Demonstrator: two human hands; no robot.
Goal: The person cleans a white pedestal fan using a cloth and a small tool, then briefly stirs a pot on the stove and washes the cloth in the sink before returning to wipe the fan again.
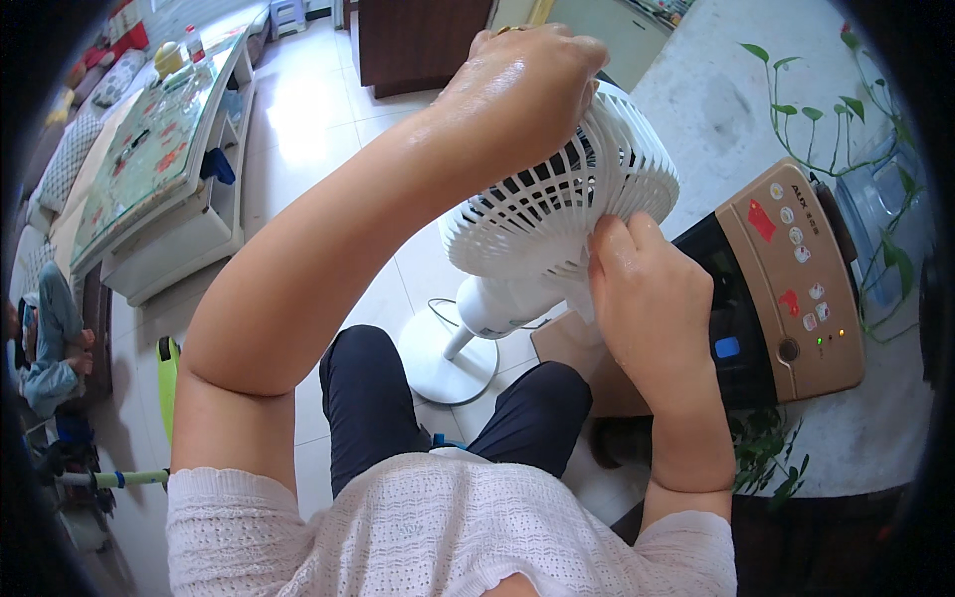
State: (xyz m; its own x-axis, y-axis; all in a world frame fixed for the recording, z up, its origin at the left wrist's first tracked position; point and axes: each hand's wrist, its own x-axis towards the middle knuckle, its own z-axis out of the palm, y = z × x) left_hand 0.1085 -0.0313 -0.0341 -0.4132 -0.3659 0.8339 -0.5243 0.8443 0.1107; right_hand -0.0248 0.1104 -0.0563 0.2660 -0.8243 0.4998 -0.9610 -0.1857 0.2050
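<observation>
A white pedestal electric fan [489, 250] stands before me, its slatted grille tipped on a short neck. My left hand [530, 86], wet and wearing a ring, is bent over the upper rim of the grille; its fingertips are hidden. Against the grille's lower right side, the curled fingers of my right hand [645, 280] press on the slats. What looks like a thin white cloth [580, 302] hangs below those fingers, pale against the fan housing. Its other parts are covered by the hand. The fan's round base [425, 362] rests on the floor between my knees.
At right, a brown AUX appliance [806, 298] with stickers and lit lamps sits on a pale tabletop [716, 112] beside trailing plants [850, 112]. A glass-topped coffee table [149, 157] is at left. A seated person's legs [56, 328] and a green scooter [168, 373] are near it.
</observation>
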